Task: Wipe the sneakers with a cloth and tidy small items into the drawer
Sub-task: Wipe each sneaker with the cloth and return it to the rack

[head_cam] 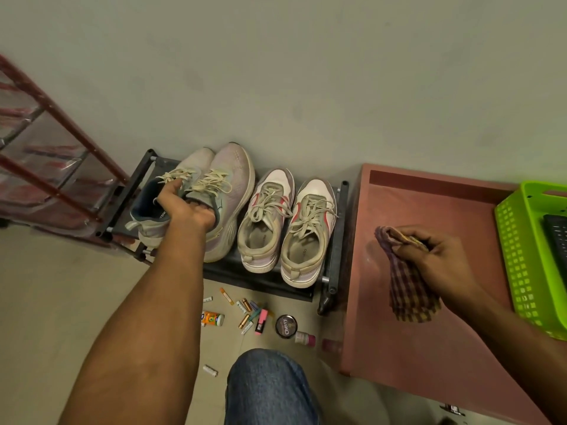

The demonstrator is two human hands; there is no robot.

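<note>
Gripping the grey running shoe (159, 210) by its collar, your left hand (187, 210) has fingers tucked into the neighbouring shoe's mouth and thumb hooked over the near shoe's tongue, just below the cream laces (178, 176). Looks as though both shoes of the pair are pinched together; can't confirm from here. Long axis runs heel toward you, toe toward the wall. Pair sits on the left end of the low black shoe rack (334, 240), the near shoe tilted as if starting to lift.

Right hand (435, 259) is closed on the checked cloth (405, 289), bunched, tail hanging over the pink cabinet top (414, 348). Cloth lies well apart, to the right of the held shoe; the white-and-pink sneakers (288, 228) stand between them.

Judgement: bring shoe toward cloth, up and back toward your knee (270, 391). Red-framed rack (61, 167) crowds the left; the rack's corner post is near the heel.

Floor in front is littered: batteries (245, 320), pink highlighter (261, 322), polish tin (286, 326), small tube (212, 319). Don't set down there. Green basket (521, 256) at far right.
</note>
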